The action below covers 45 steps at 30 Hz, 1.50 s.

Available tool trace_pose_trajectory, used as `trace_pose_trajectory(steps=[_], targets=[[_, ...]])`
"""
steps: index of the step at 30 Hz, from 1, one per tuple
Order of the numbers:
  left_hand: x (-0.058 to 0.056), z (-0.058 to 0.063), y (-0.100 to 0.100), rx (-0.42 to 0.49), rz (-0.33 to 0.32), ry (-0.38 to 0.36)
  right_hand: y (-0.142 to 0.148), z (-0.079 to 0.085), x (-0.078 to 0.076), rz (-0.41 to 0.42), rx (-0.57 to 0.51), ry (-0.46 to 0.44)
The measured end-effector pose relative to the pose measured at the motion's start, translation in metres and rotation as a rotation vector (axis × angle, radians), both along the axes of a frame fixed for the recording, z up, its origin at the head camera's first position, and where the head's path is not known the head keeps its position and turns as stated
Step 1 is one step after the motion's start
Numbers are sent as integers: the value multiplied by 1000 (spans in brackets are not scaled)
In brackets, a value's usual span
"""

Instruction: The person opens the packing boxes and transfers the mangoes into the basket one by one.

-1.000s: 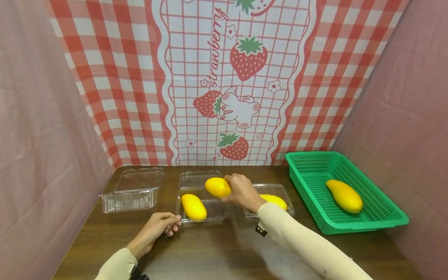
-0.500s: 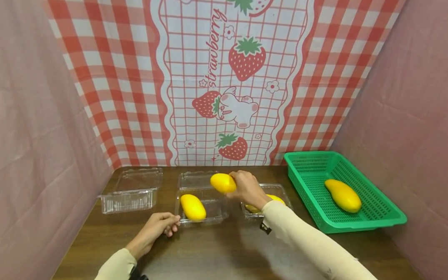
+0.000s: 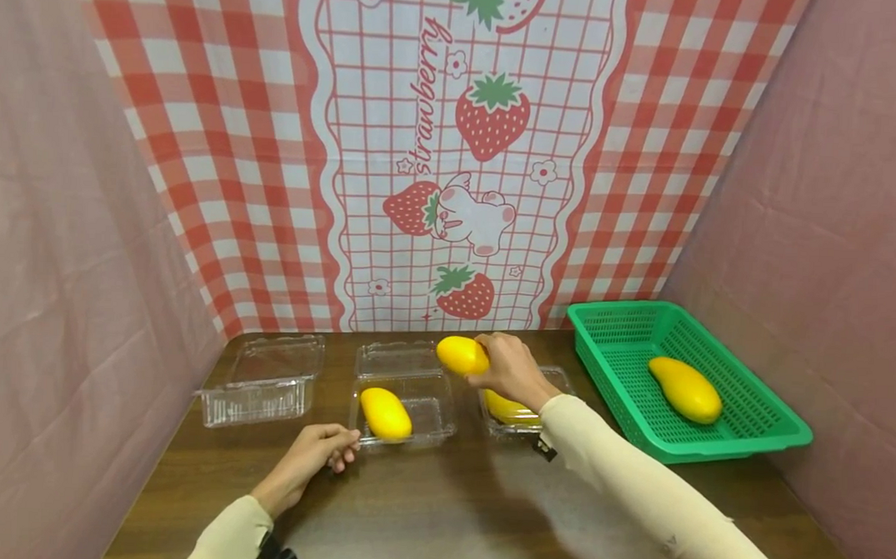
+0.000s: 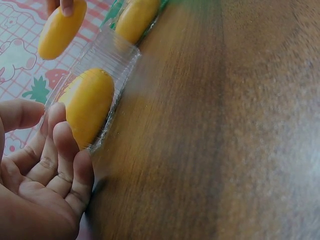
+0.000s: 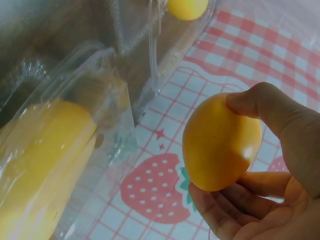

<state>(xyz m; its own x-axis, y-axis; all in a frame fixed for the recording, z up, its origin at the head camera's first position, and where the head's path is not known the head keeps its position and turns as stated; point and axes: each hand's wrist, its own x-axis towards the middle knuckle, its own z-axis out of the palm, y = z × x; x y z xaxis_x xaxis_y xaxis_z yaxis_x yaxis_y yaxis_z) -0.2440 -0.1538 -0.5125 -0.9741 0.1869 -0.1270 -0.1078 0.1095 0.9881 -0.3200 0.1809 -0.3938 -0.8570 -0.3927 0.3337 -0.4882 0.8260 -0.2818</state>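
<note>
My right hand grips a yellow mango by one end, raised above the gap between the middle and right boxes. In the right wrist view the thumb and fingers wrap this mango from opposite sides. My left hand pinches the front left corner of the middle clear plastic clamshell box, whose lid lies back. A second mango rests in the left part of that box. Another mango lies in the right clear box, partly hidden by my right hand and wrist.
A third clear clamshell box stands at the left with its lid raised back. At the right, a green basket holds one mango. A checked strawberry cloth hangs behind the wooden table.
My right hand has moved right and slightly up with its mango, away from the middle box toward the right one. My left hand stays at the box corner.
</note>
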Motion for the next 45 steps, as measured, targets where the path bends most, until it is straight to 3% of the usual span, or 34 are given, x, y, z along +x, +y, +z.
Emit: trace_pose_trajectory(steps=[18, 34, 45], targets=[[-1, 2, 1, 9, -11, -15, 29, 6, -3, -53, -65, -32], [0, 1, 1, 8, 11, -18, 67, 9, -7, -176, -95, -86], [0, -1, 1, 10, 13, -8, 84, 7, -9, -196, -102, -64]])
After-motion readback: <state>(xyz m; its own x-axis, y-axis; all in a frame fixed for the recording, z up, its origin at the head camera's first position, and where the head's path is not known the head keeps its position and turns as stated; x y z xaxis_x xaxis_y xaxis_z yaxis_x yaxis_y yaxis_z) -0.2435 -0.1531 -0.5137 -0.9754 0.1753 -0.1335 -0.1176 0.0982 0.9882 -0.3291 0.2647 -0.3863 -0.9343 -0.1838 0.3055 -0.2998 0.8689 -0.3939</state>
